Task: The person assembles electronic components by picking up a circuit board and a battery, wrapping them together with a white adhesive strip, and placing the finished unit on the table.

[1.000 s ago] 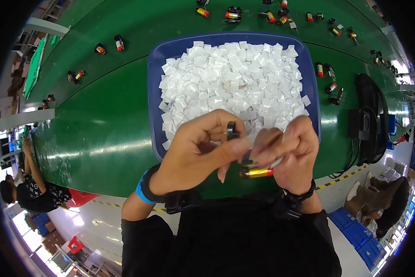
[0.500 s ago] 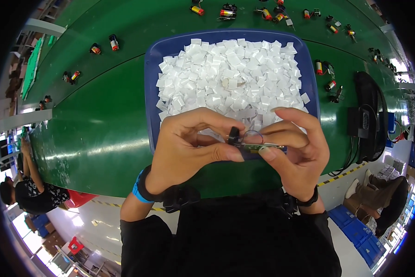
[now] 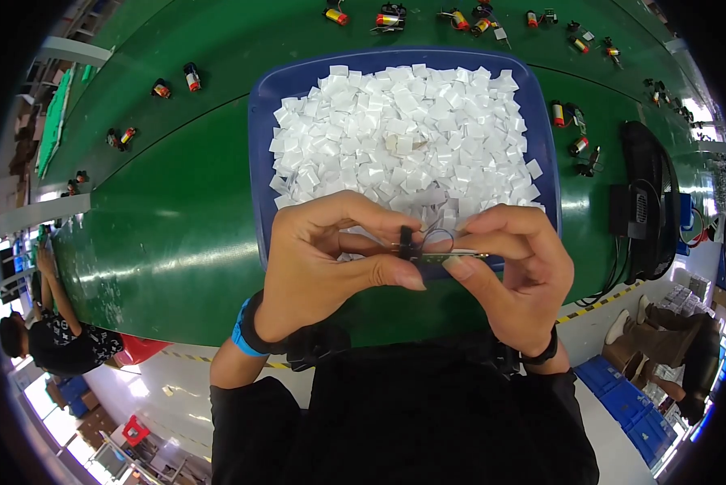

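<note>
My left hand [image 3: 318,250] pinches a small black plastic part [image 3: 407,244] between thumb and fingers. In my right hand [image 3: 512,263] a thin green circuit board [image 3: 436,259] is gripped by its edge, thumb in front and fingers behind. Fine wires loop up between the board and the black part, and the two touch or lie very close. Both hands are over the near edge of a blue bin [image 3: 262,162], which is filled with small white square pieces [image 3: 395,121]. My fingers hide part of the board.
Yellow-and-red cylindrical cells with black parts [image 3: 192,78] lie along the far side of the green table [image 3: 161,242], and more at the right [image 3: 559,115]. A black device with cables [image 3: 650,202] stands at the right edge. Other people [image 3: 56,339] are at the left and right.
The board has tilted to lie more level, and my right forefinger has come down closer to it. Both hands keep their hold. At the right, the other person has shifted.
</note>
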The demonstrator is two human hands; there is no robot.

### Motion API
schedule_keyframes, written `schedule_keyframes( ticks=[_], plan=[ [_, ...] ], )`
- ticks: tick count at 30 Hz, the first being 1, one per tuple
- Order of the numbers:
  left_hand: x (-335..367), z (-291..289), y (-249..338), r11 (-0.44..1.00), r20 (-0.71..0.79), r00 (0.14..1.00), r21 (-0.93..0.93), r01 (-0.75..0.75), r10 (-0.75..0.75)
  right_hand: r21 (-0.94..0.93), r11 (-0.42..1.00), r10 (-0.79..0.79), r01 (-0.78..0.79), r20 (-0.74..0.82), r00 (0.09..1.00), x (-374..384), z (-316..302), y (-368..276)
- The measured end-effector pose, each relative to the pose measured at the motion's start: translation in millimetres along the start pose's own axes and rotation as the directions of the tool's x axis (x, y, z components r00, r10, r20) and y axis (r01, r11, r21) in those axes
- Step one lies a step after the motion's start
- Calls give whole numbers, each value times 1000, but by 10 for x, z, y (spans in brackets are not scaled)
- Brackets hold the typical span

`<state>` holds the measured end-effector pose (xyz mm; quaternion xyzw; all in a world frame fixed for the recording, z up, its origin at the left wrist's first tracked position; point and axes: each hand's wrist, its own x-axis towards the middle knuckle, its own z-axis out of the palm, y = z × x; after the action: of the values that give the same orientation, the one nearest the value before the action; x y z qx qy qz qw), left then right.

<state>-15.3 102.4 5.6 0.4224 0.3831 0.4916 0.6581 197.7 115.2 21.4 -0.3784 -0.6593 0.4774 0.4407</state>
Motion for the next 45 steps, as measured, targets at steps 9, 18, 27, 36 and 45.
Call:
schedule_keyframes(
  ticks=[9, 18, 27, 36, 45],
  plan=[
    [-36, 31, 19, 988, -13, 998, 141, -58, 61, -72, 996, -42, 47, 59, 997, 42, -31, 14],
    [-28, 31, 56, 916, 31, 966, 310, -254, 258, 191, 981, 56, -35, -105, 993, -61, 130, 74],
    [35, 0, 124, 726, 169, 901, 541, -424, 400, -253, 909, -318, 333, 98, 943, 174, -67, -81],
    [28, 6, 126, 743, 185, 910, 529, -410, 371, -290, 922, -247, 257, 72, 966, 155, -68, -60],
    [-18, -47, 134, 997, -3, 999, 66, 35, -35, -296, 930, -133, 219, 285, 949, 153, -197, -117]
  ],
)
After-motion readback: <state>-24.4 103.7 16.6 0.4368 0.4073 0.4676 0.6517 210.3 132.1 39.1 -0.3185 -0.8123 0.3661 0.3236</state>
